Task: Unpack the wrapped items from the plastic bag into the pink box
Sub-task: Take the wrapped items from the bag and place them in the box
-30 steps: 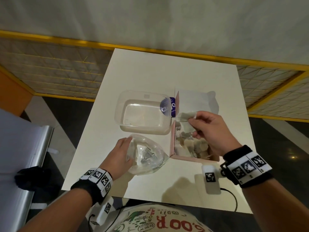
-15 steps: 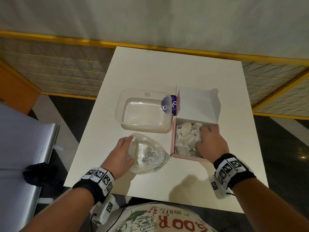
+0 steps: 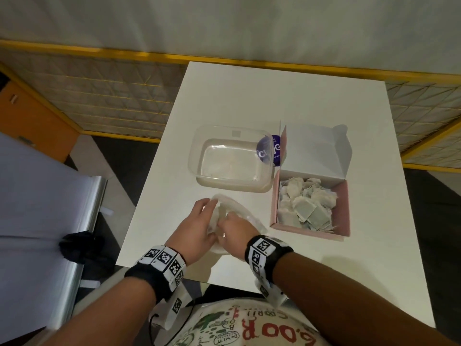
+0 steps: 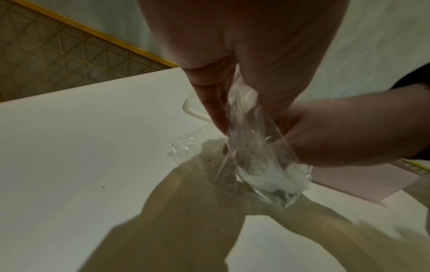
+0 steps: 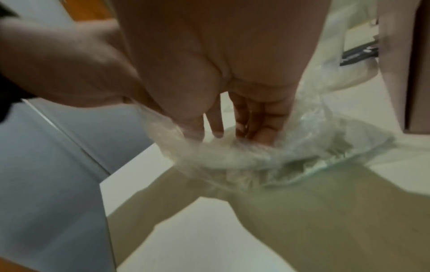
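At far left, beside the white square table (image 3: pixel 249 96), a grey metal-edged surface (image 3: pixel 37 196). Near the table's front edge, left hand (image 3: pixel 197 228) gripping the rim of the crumpled clear plastic bag (image 3: pixel 239 211), fingers curled round the film and holding the mouth apart. Just to its right, touching it, right hand (image 3: pixel 235 233) reaching into the bag's mouth, fingers (image 5: pixel 263 117) nearly straight and pointing down among the pale wrapped items (image 5: pixel 291 158) at the bottom; whether anything is pinched cannot be told through the blurred plastic. Behind the bag, an empty clear plastic tub (image 3: pixel 232 158), a purple printed lid (image 3: pixel 272 151) standing against its right wall. Further right, the open pink cardboard box (image 3: pixel 346 208), white flap (image 3: pixel 316 151) raised at the back, heaped with small whitish and grey-green wrapped packets (image 3: pixel 305 206). Black wristbands with black-and-white marker tags (image 3: pixel 164 260) on both wrists.
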`<state>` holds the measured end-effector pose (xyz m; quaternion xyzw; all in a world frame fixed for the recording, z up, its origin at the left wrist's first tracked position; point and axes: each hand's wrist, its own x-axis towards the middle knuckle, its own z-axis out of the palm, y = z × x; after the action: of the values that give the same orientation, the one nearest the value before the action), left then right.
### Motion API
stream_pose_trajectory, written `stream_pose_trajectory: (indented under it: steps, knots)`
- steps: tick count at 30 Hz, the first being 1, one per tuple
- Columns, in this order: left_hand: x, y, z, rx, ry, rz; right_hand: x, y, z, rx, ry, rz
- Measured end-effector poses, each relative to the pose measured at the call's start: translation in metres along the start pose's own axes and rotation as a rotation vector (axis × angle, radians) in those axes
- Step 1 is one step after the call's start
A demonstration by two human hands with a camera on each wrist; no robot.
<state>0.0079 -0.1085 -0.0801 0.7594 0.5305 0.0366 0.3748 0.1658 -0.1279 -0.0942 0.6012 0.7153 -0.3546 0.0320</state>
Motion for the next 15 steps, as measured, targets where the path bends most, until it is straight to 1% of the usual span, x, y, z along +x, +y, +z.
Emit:
stream_pose_trajectory:
  steps: [3,5,9,11,15]
  knots:
    - [-0.007,-0.002,-0.002,0.033,0.008,0.027,0.006,-0.003,0.004,-0.037,0.022,0.036]
    - [-0.012,-0.003,-0.001,0.055,-0.006,0.045,0.009,-0.004,0.002,-0.106,0.044,0.038]
    - [-0.022,-0.008,0.002,0.069,-0.017,0.063,0.018,-0.001,0.003,-0.187,-0.037,0.07]
    - [-0.023,-0.011,0.0,0.048,-0.01,0.047,0.019,0.0,0.003,-0.19,-0.056,0.056]
    - [-0.019,-0.012,-0.006,0.036,0.0,0.047,0.016,0.006,0.005,-0.102,0.0,-0.028]
